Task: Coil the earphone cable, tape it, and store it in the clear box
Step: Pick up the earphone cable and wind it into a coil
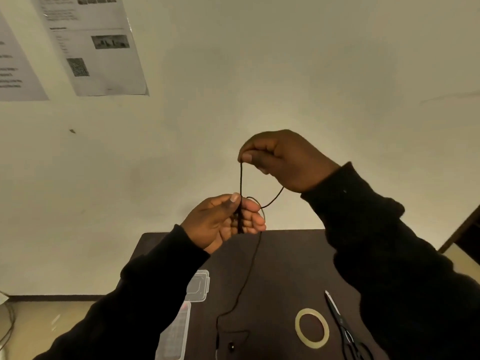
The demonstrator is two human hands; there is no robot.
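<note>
Your left hand point(228, 222) has its fingers closed on the started coil of earphone cable point(241, 183), and your right hand point(280, 159) pinches the strand above it. Keep every loop the same size with light tension, since the tail hangs down to the surface point(272, 276) beside the clear box point(198, 285).

Long black sleeves point(389, 229), bare hands.

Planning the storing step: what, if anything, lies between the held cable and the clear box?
Nothing visible. The cable hangs between both raised hands; the clear box sits below on the table's left edge, partly hidden by the left sleeve.
</note>
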